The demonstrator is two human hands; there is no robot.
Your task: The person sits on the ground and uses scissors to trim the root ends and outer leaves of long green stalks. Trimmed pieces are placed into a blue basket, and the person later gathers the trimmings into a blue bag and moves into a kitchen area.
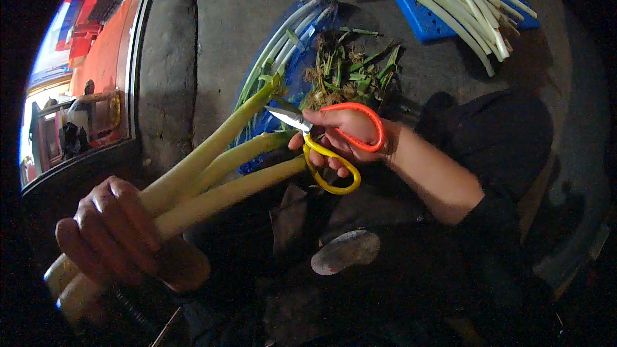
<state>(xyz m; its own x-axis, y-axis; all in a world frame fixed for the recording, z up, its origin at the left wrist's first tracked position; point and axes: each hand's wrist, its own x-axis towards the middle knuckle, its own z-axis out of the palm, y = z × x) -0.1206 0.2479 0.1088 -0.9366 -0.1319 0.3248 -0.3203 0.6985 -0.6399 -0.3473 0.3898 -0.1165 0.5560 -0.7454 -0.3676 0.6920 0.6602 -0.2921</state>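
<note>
My left hand [111, 236], at the lower left, is wrapped around several thick leek stalks [207, 154], which slant up to the right. Scissors [332, 152] with one red and one yellow handle loop rest in my right hand [344, 127], whose thumb lies by the pivot. Their bright blades point left, just below the cut upper end of the longest stalk. Beyond the scissors lies a heap of root and leaf trimmings [356, 67]. Beside it, more green onion stalks [284, 43] lie on blue plastic film [296, 79].
A large bunch of long white-green stalks [448, 5] lies over a blue plastic crate [419, 24] at the upper right. On the left a framed opening [140, 62] shows a bright area outside. A light-coloured shoe or sock [346, 250] shows below my hands on the grey floor [231, 14].
</note>
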